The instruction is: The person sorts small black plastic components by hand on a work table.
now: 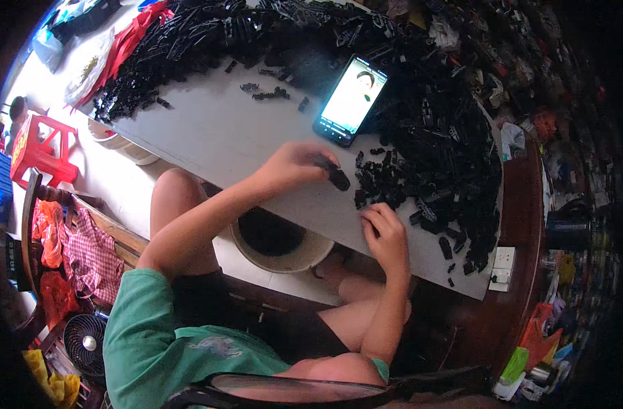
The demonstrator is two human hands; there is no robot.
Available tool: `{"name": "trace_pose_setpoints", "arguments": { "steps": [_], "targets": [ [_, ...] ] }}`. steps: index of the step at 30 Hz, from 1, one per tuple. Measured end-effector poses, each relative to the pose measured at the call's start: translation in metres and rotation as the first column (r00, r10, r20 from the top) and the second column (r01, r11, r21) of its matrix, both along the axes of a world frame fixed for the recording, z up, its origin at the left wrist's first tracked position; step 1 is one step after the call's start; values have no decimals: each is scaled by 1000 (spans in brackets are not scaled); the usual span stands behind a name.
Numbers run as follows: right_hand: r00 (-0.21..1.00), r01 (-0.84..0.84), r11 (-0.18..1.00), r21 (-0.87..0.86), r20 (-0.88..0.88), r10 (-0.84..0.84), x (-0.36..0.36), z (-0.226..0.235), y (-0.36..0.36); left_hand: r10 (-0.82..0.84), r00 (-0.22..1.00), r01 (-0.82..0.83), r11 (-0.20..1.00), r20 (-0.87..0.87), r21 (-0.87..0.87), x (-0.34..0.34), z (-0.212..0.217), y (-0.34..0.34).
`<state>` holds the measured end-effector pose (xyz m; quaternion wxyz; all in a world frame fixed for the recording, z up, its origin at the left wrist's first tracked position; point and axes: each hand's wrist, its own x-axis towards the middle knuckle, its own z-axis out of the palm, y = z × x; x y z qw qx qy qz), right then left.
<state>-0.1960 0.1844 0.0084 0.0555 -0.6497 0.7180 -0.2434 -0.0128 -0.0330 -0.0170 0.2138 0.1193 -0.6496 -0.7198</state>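
Note:
My left hand (294,165) is raised over the grey tabletop (202,126), its fingers closed on a dark black plastic piece (338,178) that juts out to the right. Lower and to the right, my right hand (388,238) has its fingers curled at the near edge of a small pile of little black parts (381,178). Whatever its fingertips may hold is too small and dark to make out. A lit smartphone (353,99) lies beyond both hands, against a large heap of black plastic parts (434,129).
The heap curves along the table's far and right sides. Below the near edge stands a pale bucket (317,259) with dark contents, between my legs. On the left are a red stool (46,153), a wooden chair with bags, and a black fan (86,342). A socket box (502,267) sits at right.

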Motion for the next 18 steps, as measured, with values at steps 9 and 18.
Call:
{"name": "trace_pose_setpoints", "arguments": {
  "steps": [9,18],
  "targets": [
    [996,60,996,-66,-58,-64,-2,17,6,-174,984,177,909,-43,376,-1,3,25],
    [985,105,991,-80,-127,-114,-9,11,11,-198,980,196,936,-21,293,-8,-3,40]
  ]
}}
